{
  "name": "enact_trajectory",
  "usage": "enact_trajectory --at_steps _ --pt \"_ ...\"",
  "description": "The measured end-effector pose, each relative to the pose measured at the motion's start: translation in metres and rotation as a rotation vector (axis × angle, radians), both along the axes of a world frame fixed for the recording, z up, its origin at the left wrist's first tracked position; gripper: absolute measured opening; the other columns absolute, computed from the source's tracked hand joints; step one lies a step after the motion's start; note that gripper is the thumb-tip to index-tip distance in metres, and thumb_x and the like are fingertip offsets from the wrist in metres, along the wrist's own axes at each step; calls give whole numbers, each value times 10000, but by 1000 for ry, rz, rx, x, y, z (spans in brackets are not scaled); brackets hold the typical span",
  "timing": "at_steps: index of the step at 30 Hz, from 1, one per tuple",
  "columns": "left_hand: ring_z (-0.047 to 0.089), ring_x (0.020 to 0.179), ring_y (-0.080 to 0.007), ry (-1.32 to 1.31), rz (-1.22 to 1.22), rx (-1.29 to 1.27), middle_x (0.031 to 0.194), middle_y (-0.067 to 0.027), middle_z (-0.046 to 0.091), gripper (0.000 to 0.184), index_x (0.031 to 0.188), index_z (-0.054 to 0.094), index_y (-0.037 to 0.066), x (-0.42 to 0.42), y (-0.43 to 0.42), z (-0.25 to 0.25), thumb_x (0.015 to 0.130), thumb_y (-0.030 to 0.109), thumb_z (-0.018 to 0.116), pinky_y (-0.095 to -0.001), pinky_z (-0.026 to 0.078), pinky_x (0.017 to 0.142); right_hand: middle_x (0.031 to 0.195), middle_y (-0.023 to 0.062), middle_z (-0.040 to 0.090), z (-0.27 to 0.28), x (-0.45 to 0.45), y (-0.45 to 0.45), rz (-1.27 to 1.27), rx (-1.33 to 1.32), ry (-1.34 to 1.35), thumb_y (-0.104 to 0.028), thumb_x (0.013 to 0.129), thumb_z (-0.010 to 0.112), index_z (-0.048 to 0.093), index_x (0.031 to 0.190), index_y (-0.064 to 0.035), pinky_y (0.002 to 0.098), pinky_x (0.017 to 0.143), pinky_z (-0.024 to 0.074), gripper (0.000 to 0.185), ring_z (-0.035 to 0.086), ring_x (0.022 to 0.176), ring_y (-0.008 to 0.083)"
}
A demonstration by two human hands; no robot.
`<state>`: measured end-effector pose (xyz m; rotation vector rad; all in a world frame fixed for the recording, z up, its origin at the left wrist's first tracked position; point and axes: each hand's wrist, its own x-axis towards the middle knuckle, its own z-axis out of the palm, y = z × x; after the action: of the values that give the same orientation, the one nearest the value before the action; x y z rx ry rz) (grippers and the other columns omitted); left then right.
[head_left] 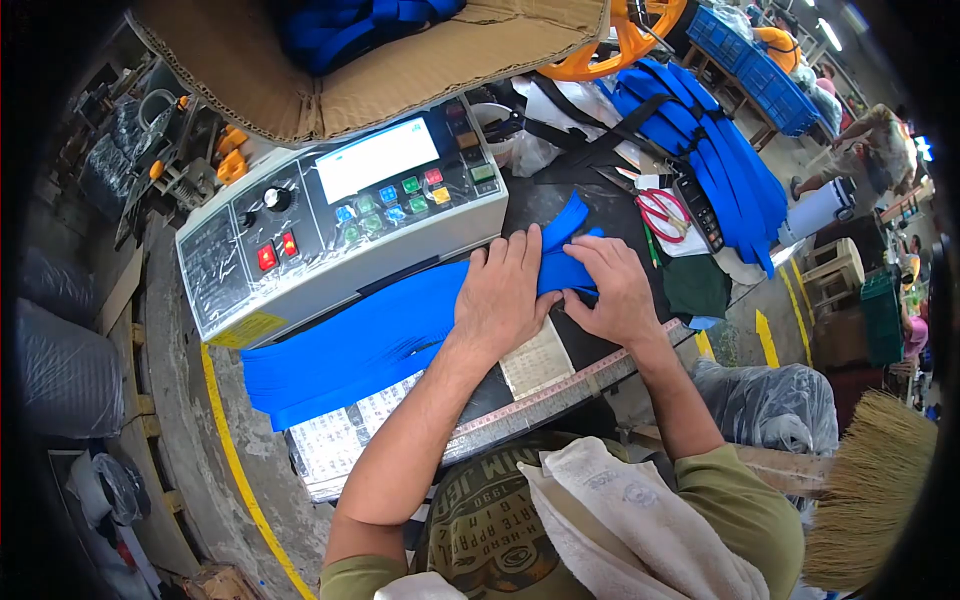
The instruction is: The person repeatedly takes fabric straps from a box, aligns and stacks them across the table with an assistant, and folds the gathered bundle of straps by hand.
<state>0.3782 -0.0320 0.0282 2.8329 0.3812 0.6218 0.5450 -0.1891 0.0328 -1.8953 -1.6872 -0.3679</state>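
A thick bundle of blue straps (350,335) lies along the bench in front of the grey control machine (340,240). My left hand (505,290) presses on the bundle near its right end, fingers close together. At that end, my right hand (612,290) has its thumb and fingers closed round the strap ends. A loose strap end (570,222) sticks up between the hands. Beneath my wrists, a paper sheet (538,362) and a measuring tape (525,402) lie at the bench's near edge.
A cardboard box (450,62) with blue straps stands above the machine. Red-handled scissors (662,215), a black calculator-like device (697,212) and more blue straps (735,170) lie right. A bottle (818,210) is beyond. A broom (870,490) stands at lower right; people are in the background.
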Motion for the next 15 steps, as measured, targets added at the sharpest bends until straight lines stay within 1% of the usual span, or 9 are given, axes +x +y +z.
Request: enact_trajectory --at_steps 5,10,15 --pt "614 1234 -327 -3 -4 0 1398 -183 635 950 1629 490 -88 1 1 -1 942 452 864 -467 497 1038 1312 135 701 5 -2 0 -28 -79 -23 -164 785 857 717 1460 -55 461 1011 524 697 666 1177 354" --pt "614 1238 -331 12 -1 -14 1402 -185 633 956 1635 484 -88 1 1 1 942 449 866 -472 498 1057 1307 137 700 3 -1 0 -17 -49 -13 -166 790 855 711 1476 -56 460 1014 522 710 660 1184 354" --pt "615 1239 -333 24 1 -8 1400 -187 634 962 1640 480 -89 1 -1 -1 942 448 867 -478 498 1067 1308 139 700 2 -1 -2 -19 -72 -16 -167 791 863 707 1479 -55 462 1015 523 714 661 1182 357"
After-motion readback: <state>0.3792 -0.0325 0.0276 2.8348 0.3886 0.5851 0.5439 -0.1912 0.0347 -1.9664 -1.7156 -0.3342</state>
